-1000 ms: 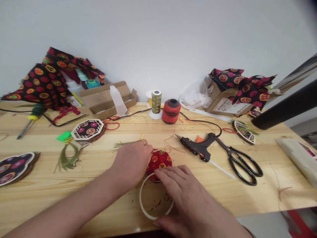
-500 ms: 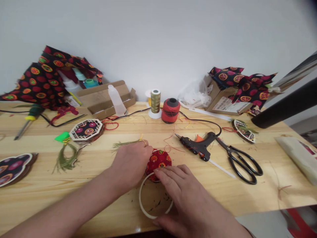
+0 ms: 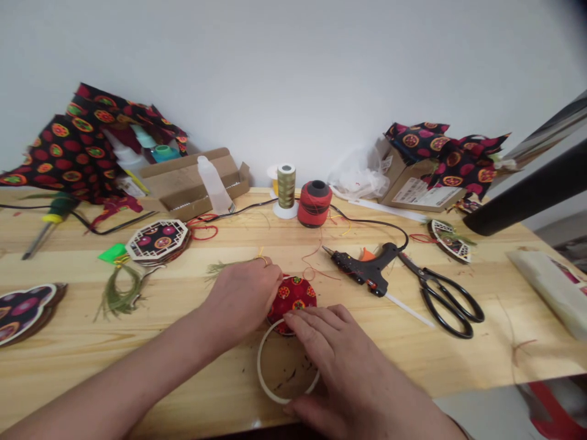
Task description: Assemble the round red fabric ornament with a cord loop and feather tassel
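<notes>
A round red patterned fabric disc [image 3: 293,294] lies at the middle of the wooden table, partly covered by both hands. My left hand [image 3: 241,299] comes in from the left, its curled fingertips at the disc's left edge. Green fibres [image 3: 220,267] and a thin yellow thread [image 3: 260,253] stick out just behind that hand. My right hand [image 3: 342,363] spreads over the thin white hoop [image 3: 279,399], its fingers reaching the disc's lower edge. The hoop's right side is hidden under this hand, and the disc's lower left edge sits against the hoop.
A black hot glue gun [image 3: 364,269] and black-handled scissors [image 3: 447,305] lie to the right. Green and red thread spools [image 3: 286,186] [image 3: 314,203] stand behind. A lattice-edged fabric piece [image 3: 157,240] and green tassel [image 3: 117,294] lie left. Thread and a cord cross the table.
The whole scene has shifted slightly in view as my head moves. Both hands stay on the disc and hoop, with no visible change of hold.
</notes>
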Motion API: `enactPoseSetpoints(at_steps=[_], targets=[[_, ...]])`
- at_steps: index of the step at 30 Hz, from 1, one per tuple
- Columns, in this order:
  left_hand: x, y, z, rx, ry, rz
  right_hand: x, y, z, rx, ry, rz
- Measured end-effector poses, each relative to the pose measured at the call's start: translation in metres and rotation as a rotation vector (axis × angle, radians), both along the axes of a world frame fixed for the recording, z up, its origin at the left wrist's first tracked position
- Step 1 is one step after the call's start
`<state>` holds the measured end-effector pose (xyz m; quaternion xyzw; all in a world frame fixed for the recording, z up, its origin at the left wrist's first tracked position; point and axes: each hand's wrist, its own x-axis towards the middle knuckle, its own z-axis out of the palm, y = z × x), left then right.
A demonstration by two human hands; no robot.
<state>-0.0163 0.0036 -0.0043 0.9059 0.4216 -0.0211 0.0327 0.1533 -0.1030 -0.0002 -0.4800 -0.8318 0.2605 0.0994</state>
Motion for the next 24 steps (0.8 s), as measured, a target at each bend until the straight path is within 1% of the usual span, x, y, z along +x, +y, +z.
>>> enactPoseSetpoints(at_steps=[9,13,20,24], targets=[[-0.001,0.006,0.001,-0.068,-0.076,0.100,0.000,0.002,-0.001,-0.008,0.003,0.004],[-0.001,0.002,0.002,-0.097,-0.091,0.071,-0.001,0.002,0.000,-0.018,-0.002,0.000],[0.000,-0.005,-0.004,-0.017,-0.018,0.052,-0.002,0.001,-0.001,-0.009,-0.011,0.005],[0.000,-0.008,-0.007,0.017,0.005,0.019,-0.002,0.001,-0.002,-0.001,-0.018,0.003]])
